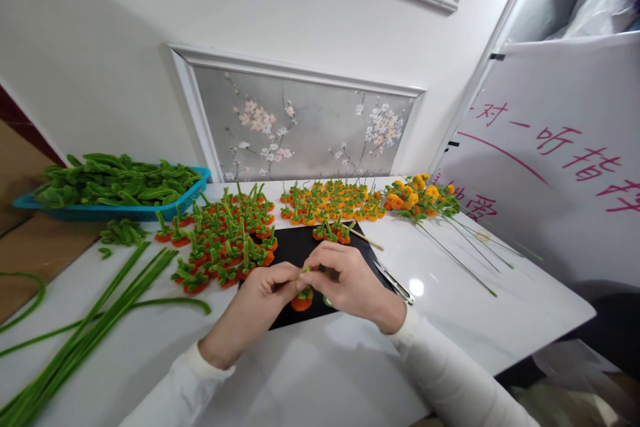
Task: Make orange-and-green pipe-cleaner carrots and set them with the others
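Over the black mat (280,320), my left hand (265,297) and my right hand (345,277) meet with their fingertips pinched together. Between them is the green stem end of an orange pipe-cleaner flower (301,303), whose orange head hangs just below the fingers. Whether the head rests on the mat I cannot tell. Part of the stem is hidden by the fingers. Behind my right hand, a few finished-looking orange flowers (344,233) with green tops stand on the mat. A small pale round thing (327,301) lies partly under my right hand.
Many orange flowers (233,255) stand left of the mat, yellow-orange ones (333,199) behind it. A blue basket (193,190) holds green leaves. Long green pipe cleaners (107,313) lie at left. Snips (395,281), a thin stick (367,239) and stemmed yellow flowers (417,197) lie right.
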The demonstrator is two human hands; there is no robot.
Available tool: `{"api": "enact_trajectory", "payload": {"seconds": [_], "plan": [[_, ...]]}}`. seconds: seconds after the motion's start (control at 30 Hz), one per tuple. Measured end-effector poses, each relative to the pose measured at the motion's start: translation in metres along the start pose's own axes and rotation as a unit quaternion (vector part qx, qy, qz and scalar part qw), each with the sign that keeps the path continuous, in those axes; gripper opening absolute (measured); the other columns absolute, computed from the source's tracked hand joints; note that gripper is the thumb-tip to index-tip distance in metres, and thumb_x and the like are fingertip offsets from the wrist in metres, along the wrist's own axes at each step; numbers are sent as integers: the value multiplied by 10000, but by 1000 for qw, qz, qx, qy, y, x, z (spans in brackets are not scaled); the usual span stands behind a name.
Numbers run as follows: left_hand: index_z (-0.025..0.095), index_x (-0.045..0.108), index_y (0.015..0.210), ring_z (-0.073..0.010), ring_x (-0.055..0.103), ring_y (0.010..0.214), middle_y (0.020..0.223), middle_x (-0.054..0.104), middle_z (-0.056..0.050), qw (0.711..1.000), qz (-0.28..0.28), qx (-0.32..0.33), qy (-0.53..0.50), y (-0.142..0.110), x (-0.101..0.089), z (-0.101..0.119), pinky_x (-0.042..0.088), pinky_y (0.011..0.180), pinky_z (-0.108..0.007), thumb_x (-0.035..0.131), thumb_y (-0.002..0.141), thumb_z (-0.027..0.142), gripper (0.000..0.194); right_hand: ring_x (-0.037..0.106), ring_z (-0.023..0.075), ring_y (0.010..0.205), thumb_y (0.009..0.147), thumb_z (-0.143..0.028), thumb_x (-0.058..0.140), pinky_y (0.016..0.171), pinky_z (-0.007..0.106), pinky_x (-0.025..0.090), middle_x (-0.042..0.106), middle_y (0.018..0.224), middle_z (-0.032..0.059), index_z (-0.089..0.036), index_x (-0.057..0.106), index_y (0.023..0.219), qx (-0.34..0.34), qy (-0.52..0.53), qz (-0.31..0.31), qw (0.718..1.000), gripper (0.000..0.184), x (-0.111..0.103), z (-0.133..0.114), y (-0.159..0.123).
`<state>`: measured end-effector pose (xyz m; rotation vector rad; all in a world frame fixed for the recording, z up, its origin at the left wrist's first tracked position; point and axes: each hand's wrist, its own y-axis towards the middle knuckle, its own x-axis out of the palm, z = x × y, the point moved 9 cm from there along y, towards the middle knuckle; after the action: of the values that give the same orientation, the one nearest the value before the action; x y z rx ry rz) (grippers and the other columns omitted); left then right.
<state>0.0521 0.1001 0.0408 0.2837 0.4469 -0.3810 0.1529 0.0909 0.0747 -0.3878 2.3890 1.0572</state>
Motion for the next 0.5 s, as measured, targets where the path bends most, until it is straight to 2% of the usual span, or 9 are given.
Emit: {"api": "enact_trajectory", "payload": {"seconds": [0.1, 0.17, 0.23, 0.33, 0.5], "plan": [[178, 634, 826, -123, 482, 595, 630, 508, 39, 998, 15, -50, -35, -1, -4, -8, 394, 583, -246, 566, 810, 295, 136, 536, 113, 693, 832, -209, 619, 620, 212, 402, 595, 786, 7, -183, 615, 877, 31, -25, -33, 999, 52, -1, 5, 1], [191, 588, 1028, -123, 493, 582, 624, 520, 56, 994, 12, -75, -77, -2, -5, -11, 406, 581, -253, 604, 774, 279, 270, 521, 109, 664, 814, -221, 650, 600, 209, 383, 581, 750, -3, -182, 621, 848, 40, -45, -64, 996, 59, 1, 6, 1], [189, 524, 1128, -128, 515, 593, 621, 546, 60, 989, -5, -95, -109, -3, -3, -12, 411, 585, -257, 624, 754, 272, 396, 513, 103, 647, 815, -214, 653, 592, 204, 372, 570, 731, -6, -181, 637, 812, 39, -51, -95, 993, 37, 3, 6, 1], [183, 505, 1121, -125, 537, 620, 652, 593, 44, 980, -40, -124, -151, -6, 3, -13, 406, 601, -251, 629, 759, 264, 391, 524, 98, 660, 822, -179, 639, 601, 196, 382, 569, 733, -4, -181, 666, 796, 45, -20, -110, 993, 38, 3, 5, 0], [226, 473, 1143, -124, 574, 684, 774, 642, 7, 954, -89, -143, -247, -11, 14, -13, 414, 642, -249, 647, 794, 273, 393, 538, 96, 660, 813, -173, 635, 589, 191, 411, 571, 720, -1, -168, 690, 771, 55, 102, -91, 989, 69, 2, 4, 0]]}}
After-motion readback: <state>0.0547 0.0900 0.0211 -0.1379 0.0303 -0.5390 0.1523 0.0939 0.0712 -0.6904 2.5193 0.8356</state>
